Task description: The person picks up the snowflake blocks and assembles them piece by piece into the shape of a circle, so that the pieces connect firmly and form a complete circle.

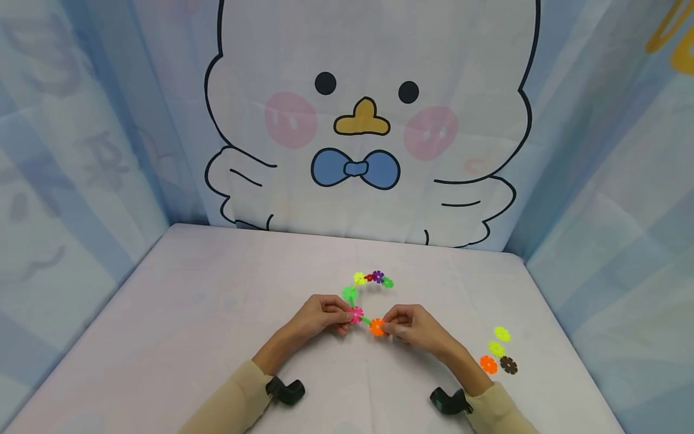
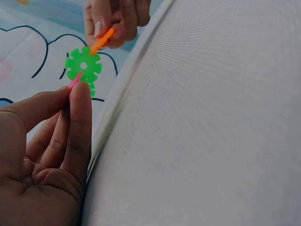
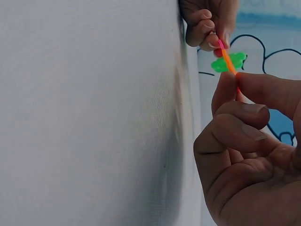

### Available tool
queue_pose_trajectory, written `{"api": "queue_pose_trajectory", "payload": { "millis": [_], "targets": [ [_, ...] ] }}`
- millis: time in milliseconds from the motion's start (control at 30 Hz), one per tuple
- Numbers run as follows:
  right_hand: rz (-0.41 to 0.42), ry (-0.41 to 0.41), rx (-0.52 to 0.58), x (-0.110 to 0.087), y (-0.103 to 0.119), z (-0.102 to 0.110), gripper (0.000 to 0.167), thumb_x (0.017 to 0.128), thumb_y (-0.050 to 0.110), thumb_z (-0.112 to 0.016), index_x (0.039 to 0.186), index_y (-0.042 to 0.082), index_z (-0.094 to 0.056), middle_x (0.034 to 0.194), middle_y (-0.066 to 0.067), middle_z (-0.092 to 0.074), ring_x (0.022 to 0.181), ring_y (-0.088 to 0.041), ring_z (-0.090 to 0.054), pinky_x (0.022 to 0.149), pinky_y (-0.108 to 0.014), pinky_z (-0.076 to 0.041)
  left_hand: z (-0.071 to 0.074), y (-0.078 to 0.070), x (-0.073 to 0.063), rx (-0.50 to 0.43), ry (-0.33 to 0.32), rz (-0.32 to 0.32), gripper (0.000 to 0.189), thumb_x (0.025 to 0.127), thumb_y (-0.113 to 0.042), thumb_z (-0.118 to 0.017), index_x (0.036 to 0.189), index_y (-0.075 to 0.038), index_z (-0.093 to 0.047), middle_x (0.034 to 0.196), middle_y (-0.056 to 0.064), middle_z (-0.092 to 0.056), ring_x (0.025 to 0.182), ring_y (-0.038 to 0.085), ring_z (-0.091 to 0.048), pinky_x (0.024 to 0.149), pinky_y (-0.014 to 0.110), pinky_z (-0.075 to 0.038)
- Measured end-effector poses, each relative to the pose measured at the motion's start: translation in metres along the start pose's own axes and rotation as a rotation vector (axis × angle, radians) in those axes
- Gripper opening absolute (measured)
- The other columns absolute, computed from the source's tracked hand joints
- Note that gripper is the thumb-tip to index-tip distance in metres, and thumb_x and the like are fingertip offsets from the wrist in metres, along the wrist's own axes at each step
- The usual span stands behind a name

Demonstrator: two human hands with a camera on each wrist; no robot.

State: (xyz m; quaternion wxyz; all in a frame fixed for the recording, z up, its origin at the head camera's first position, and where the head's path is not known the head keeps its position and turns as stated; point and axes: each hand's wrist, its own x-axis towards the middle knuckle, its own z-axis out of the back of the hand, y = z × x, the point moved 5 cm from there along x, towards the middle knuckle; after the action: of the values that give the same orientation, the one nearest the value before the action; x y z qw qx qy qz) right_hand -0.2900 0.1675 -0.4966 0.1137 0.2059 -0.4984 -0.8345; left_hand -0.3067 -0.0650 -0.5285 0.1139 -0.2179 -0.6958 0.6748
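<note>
A curved chain of notched plastic snowflake discs is held over the table between both hands. My left hand (image 1: 323, 316) pinches a pink disc (image 1: 356, 314) by its edge, between thumb and fingertips. Thumb and forefinger of my right hand (image 1: 416, 326) grip an orange disc (image 1: 376, 327) at the chain's near end. Between these two a green disc (image 2: 83, 65) shows edge-on in the head view. Beyond the pink one, the chain bends away through a green disc (image 1: 349, 293), a yellow disc (image 1: 359, 278), a red one, a purple disc (image 1: 378, 276) and a green end disc (image 1: 387, 282).
On the right of the white table (image 1: 217, 337) lie loose discs: two yellow, the farther one (image 1: 502, 334) apart, an orange disc (image 1: 488, 364) and a dark brown disc (image 1: 508, 364). A printed cloth backdrop (image 1: 466, 60) stands behind the table, with cloth at both sides.
</note>
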Motion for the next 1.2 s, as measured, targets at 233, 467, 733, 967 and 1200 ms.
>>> {"api": "queue_pose_trajectory", "payload": {
  "millis": [233,467,733,967,1200],
  "targets": [
    [0.008,0.005,-0.002,0.002,0.001,-0.004,0.018,0.099,0.02,-0.074,0.102,0.002,-0.071,0.08,-0.007,-0.072,0.058,-0.011,-0.047,0.051,-0.021,-0.04,0.0,0.0,0.0,0.0,0.0,-0.017,0.022,0.098,-0.008,-0.075,0.113,0.007,-0.071,0.088,0.01,-0.079,0.072,0.011,-0.07,0.073,0.028,-0.067],
    [0.0,0.056,0.076,0.001,0.001,-0.01,0.022,0.102,0.02,-0.071,0.104,-0.002,-0.069,0.076,-0.004,-0.069,0.055,-0.011,-0.05,0.051,-0.022,-0.046,0.0,0.0,0.001,0.009,-0.009,-0.032,0.02,0.098,-0.006,-0.074,0.113,0.007,-0.071,0.082,0.003,-0.077,0.07,0.01,-0.071,0.073,0.027,-0.067],
    [0.042,0.069,0.042,0.002,0.005,-0.016,0.019,0.103,0.017,-0.069,0.104,-0.002,-0.07,0.073,-0.005,-0.066,0.056,-0.012,-0.052,0.052,-0.022,-0.048,-0.001,0.002,0.001,0.002,-0.009,-0.034,0.02,0.096,-0.007,-0.077,0.109,0.008,-0.071,0.082,0.004,-0.078,0.068,0.011,-0.07,0.07,0.026,-0.066],
    [0.066,0.073,0.047,0.004,0.006,-0.02,0.016,0.104,0.012,-0.065,0.102,-0.003,-0.067,0.076,-0.006,-0.068,0.059,-0.011,-0.054,0.053,-0.021,-0.05,-0.002,-0.001,0.001,0.013,-0.017,-0.048,0.018,0.096,-0.005,-0.075,0.108,0.008,-0.071,0.085,0.008,-0.079,0.067,0.011,-0.071,0.07,0.026,-0.066],
    [0.099,0.06,0.052,0.004,0.008,-0.019,0.017,0.107,0.011,-0.06,0.104,-0.004,-0.066,0.077,-0.007,-0.068,0.06,-0.01,-0.057,0.055,-0.021,-0.052,0.001,0.001,0.001,-0.009,-0.037,-0.059,0.024,0.098,-0.008,-0.075,0.114,0.009,-0.071,0.08,0.001,-0.075,0.068,0.01,-0.071,0.071,0.026,-0.066]
  ]
}}
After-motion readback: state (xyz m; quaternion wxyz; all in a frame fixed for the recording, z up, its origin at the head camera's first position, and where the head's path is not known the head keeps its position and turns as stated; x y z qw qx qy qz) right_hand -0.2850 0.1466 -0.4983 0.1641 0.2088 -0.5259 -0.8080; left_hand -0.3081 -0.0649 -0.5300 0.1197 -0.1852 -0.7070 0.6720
